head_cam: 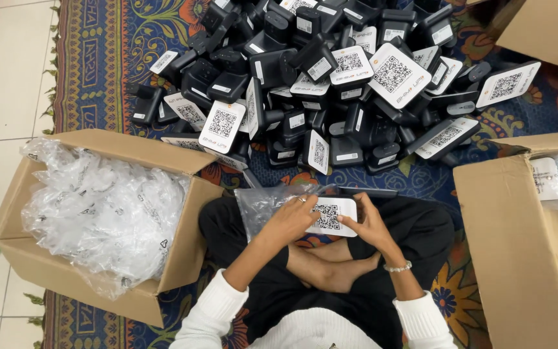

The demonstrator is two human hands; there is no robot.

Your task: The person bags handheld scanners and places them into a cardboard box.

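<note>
I sit cross-legged on a patterned rug. My left hand and my right hand together hold one black device with a white square-code face over my lap. A clear plastic bag lies under my left hand, its mouth against the device. A ring shows on my left hand, a bead bracelet on my right wrist.
A large heap of the same black devices lies on the rug ahead. An open cardboard box of clear plastic bags stands at my left. Another cardboard box with bagged devices stands at my right. A third box is far right.
</note>
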